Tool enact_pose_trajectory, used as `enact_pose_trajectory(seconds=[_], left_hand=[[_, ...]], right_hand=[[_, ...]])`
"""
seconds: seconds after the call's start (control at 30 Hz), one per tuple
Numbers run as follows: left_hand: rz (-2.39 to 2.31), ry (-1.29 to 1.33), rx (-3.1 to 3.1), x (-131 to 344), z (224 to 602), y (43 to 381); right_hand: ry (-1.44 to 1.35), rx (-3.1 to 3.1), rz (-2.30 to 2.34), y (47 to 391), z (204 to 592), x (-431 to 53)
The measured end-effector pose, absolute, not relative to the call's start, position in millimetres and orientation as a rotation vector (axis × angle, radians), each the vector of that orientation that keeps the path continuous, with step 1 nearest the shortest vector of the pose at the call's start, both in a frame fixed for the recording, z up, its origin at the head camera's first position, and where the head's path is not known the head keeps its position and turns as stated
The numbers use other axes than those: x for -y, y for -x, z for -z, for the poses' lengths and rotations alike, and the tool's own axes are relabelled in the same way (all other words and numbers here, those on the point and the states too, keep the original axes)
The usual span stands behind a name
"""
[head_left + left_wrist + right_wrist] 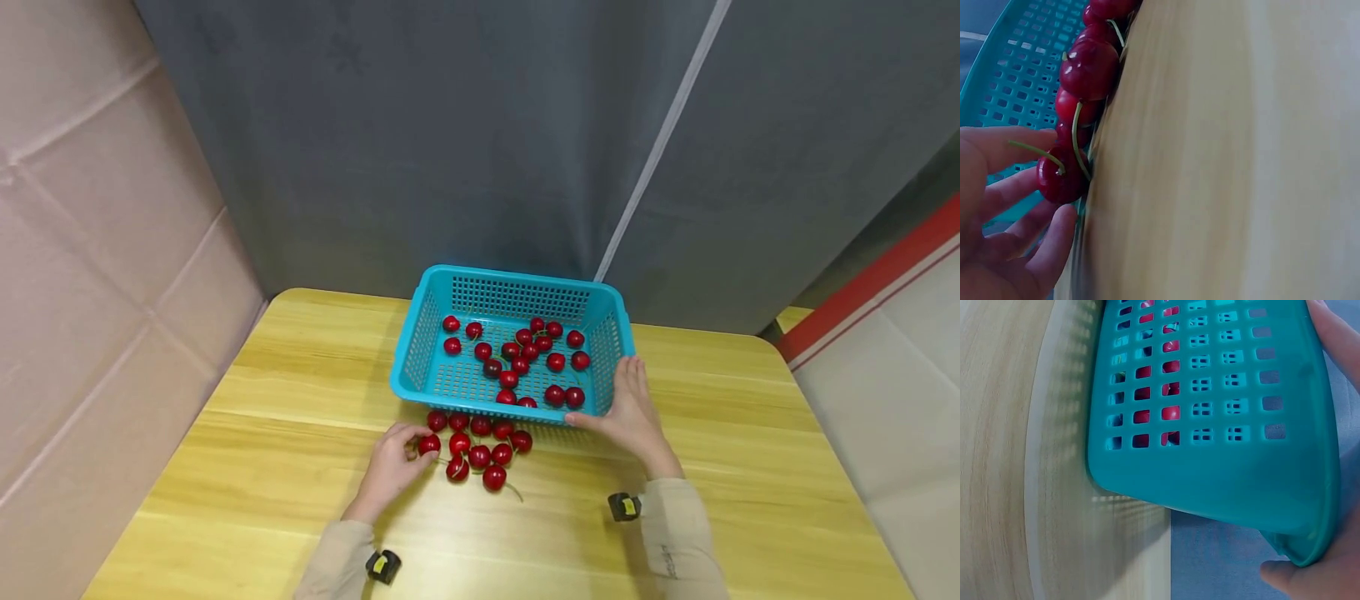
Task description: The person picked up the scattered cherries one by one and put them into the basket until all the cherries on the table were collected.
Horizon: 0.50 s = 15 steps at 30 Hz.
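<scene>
A blue plastic basket (517,414) with perforated walls holds many red cherries (529,351). Just in front of it, more cherries (478,456), some with green stems, lie grouped on the table. My left hand (392,467) is at the left end of this group, its fingers around one cherry (1060,178); the stem of that cherry shows in the left wrist view. At the basket's front right corner, my right hand (630,417) grips the rim (1325,456), thumb along the front and fingers along the right side. The right wrist view shows only part of that hand.
The wooden table (750,467) extends on both sides of the basket. A grey curtain (450,150) hangs behind its back edge. Pale padded cloth (97,250) stands at the left, and a white panel with a red border (877,275) at the right.
</scene>
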State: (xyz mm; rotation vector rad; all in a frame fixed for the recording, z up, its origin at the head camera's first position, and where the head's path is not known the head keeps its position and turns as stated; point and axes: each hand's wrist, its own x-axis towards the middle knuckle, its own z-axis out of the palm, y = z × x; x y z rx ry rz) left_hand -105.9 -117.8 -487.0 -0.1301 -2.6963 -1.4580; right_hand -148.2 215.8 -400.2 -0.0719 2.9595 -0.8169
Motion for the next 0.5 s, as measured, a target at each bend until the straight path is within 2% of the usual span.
enact_pose_trajectory(seconds=[0.5], left_hand=[[1.557,0.119,2.608,117.0,487.6,102.9]], right_hand=[[0.075,-2.960,0.808,148.8,401.5,-215.6]])
